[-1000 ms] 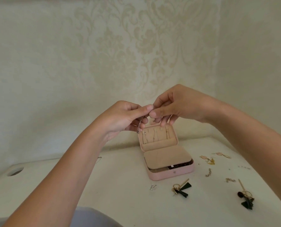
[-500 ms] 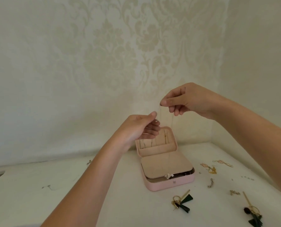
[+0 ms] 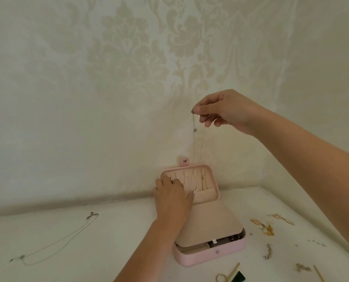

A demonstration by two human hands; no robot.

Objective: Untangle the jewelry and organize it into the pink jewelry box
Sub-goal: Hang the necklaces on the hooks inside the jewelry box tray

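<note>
1. Head view: the right hand (image 3: 226,112) has lifted away from the left and pinches the thin necklace (image 3: 195,130), which now hangs doubled above the pink jewelry box (image 3: 200,259) on the worktop.
2. The left hand (image 3: 173,194) has dropped, fingers flat on the open lid (image 3: 208,195).
3. This chain looks untangled; hanging it in the lid seems next.

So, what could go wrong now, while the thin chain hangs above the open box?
The thin chain hangs in two strands, pinched by the right hand; they may twist together. The left hand rests on the lid of the pink jewelry box, where other pieces hang; the chain could snag on them.
</note>
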